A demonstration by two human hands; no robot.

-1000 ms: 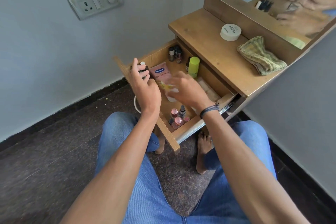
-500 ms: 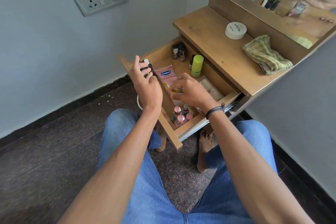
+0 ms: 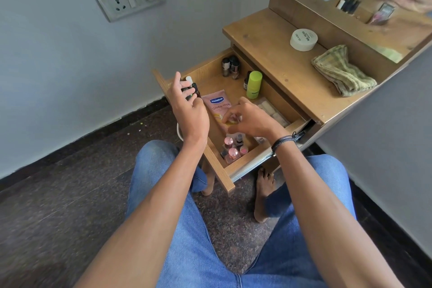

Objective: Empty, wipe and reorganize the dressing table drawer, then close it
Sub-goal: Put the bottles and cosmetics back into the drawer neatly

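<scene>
The drawer (image 3: 211,72) stands pulled out at the middle of the view, well stocked and neatly grouped, so I judge this to be the reorganizing stage, with closing left to do; whether the wipe is done cannot be read from the wood, though a folded cloth (image 3: 343,72) lies on the tabletop (image 3: 268,37) at 2 o'clock, beside a white tin (image 3: 303,39). Inside the drawer, dark bottles (image 3: 230,66) stand in the far corner at 12 o'clock, a green stick (image 3: 254,84) stands upright just right of them, a pink tube (image 3: 216,103) lies flat in the middle, pale rolls (image 3: 271,111) line the right wall at 3 o'clock, and pink-capped bottles (image 3: 232,149) cluster in the near corner at 6 o'clock. The left hand (image 3: 189,110), at the drawer's 9 o'clock wall, is curled around several small dark sticks (image 3: 192,90) with one white-tipped. The right hand (image 3: 252,119) hovers over the tube's lower end, fingertips drawn together as if pinching something small; what it is I cannot tell.
</scene>
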